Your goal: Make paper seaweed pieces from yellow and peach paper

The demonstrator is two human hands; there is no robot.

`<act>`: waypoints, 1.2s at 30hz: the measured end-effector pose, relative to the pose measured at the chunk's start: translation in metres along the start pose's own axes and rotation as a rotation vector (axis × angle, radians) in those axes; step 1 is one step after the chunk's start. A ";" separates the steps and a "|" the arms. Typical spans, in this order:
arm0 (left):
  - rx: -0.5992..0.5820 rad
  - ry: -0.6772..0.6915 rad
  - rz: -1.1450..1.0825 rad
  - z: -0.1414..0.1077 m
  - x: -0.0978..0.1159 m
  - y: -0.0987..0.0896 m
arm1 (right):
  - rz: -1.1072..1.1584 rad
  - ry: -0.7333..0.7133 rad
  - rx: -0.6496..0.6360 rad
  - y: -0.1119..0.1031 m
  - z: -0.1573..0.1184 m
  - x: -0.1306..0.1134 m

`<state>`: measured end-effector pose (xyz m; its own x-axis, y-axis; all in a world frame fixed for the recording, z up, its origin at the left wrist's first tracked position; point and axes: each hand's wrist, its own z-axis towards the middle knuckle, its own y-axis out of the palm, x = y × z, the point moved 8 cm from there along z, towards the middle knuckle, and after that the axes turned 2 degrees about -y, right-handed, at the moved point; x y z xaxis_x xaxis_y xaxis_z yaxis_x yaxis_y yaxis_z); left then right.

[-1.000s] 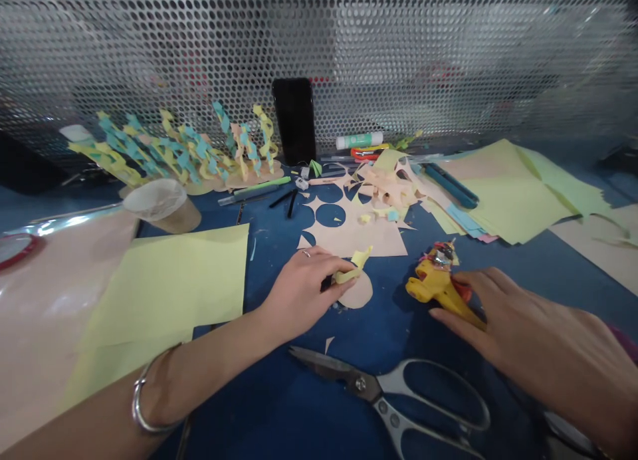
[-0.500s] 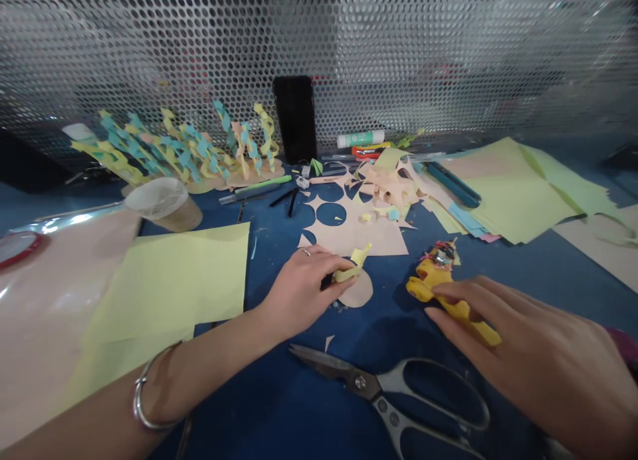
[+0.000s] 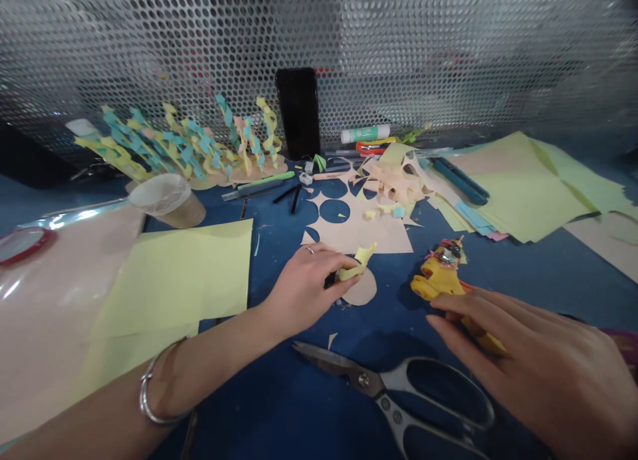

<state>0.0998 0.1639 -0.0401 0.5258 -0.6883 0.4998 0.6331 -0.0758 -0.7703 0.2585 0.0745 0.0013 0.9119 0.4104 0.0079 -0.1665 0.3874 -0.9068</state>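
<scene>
Paper scrap [image 3: 355, 264] pinched between the left hand's [image 3: 304, 290] fingertips could have torn under harder squeezing, while the right hand [image 3: 523, 353] curled over a yellow plastic tool [image 3: 438, 278] near the scissors [image 3: 393, 387].

Your left hand [image 3: 309, 290] is pinching a yellow paper scrap [image 3: 357, 265] just beside a round peach paper disc [image 3: 363, 288]; steel scissors [image 3: 381, 385] are lying nearer you, and a black phone [image 3: 298, 111] is standing far behind, against perforated metal mesh [image 3: 423, 54].

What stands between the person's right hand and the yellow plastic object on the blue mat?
Nothing visible: the right hand is directly on the yellow plastic object, lying over its lower end.
</scene>
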 end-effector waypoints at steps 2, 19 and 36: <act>-0.005 -0.005 0.007 0.000 0.000 0.000 | 0.007 -0.001 0.002 0.000 0.000 0.000; -0.011 -0.009 -0.012 0.001 0.001 -0.001 | 0.070 -0.003 -0.042 0.002 0.001 -0.006; -0.025 -0.009 0.001 0.000 0.003 -0.001 | 0.108 -0.008 -0.044 0.002 0.004 -0.013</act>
<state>0.1009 0.1623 -0.0377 0.5316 -0.6819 0.5023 0.6180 -0.0933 -0.7806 0.2449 0.0730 0.0011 0.8863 0.4547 -0.0876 -0.2469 0.3040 -0.9201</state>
